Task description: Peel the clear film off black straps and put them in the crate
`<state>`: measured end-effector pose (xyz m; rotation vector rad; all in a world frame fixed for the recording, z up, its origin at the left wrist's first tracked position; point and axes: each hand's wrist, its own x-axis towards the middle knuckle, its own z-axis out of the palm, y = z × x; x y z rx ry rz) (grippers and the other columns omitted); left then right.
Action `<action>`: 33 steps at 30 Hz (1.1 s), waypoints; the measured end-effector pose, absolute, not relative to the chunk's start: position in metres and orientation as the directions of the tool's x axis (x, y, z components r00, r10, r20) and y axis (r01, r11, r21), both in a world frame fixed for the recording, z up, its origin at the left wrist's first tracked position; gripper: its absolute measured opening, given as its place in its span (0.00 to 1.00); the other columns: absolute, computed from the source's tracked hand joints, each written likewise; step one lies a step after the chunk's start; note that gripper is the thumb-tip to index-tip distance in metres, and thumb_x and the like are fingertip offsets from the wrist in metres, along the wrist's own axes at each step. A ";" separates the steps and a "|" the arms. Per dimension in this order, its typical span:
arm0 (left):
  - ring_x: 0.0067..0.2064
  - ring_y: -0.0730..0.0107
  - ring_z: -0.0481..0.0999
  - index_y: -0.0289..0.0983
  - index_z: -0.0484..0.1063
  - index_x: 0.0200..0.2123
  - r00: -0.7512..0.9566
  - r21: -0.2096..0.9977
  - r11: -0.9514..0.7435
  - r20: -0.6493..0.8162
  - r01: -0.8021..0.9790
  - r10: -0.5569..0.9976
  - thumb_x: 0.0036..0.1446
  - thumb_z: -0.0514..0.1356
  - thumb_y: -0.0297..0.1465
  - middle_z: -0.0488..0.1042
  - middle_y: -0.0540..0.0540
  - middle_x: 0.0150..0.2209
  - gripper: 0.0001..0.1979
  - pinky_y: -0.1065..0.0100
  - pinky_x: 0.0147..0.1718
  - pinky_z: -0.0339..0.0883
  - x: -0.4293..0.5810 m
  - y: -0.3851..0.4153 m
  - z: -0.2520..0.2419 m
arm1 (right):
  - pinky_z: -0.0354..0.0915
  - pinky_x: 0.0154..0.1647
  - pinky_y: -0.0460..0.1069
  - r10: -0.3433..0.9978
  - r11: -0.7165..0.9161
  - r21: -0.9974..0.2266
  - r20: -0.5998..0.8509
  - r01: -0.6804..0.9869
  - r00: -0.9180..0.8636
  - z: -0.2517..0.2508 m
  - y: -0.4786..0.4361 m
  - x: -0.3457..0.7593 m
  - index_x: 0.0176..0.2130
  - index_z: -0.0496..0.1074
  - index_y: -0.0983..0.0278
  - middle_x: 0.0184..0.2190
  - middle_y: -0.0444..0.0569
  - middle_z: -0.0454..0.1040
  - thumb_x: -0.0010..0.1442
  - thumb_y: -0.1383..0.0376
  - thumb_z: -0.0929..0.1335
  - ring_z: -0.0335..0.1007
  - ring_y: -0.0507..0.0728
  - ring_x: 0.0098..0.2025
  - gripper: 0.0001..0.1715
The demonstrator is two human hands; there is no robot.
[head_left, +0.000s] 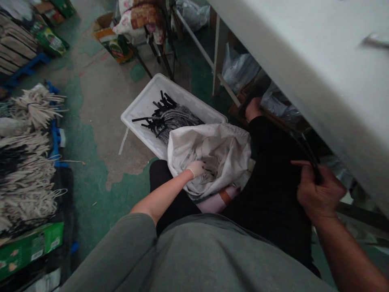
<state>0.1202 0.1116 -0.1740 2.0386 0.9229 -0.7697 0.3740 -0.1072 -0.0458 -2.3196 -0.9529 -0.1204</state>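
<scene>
Between the person's knees, a white woven-fabric sack [194, 142] gapes open, likely light, limp and easiest held by its rim; the pale-gloved left hand [197, 168] dips inside, its grip too hidden to tell, while the bare right hand [322, 196] curls around a slim black object [317, 175]. Beyond lies a white plastic bin [136, 106] of grey, black-tipped cords [179, 117] on the worn green-and-grey floor [94, 202], with a white table [304, 48] at right.
</scene>
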 end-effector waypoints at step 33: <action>0.69 0.47 0.50 0.32 0.52 0.66 -0.016 0.468 0.033 -0.039 0.883 0.999 0.45 0.69 0.42 0.53 0.29 0.67 0.48 0.53 0.66 0.45 -0.063 0.207 -0.057 | 0.58 0.28 0.51 0.546 -0.637 -0.480 0.270 0.603 0.793 -0.047 -0.105 0.373 0.41 0.80 0.63 0.32 0.51 0.78 0.62 0.54 0.60 0.70 0.58 0.28 0.24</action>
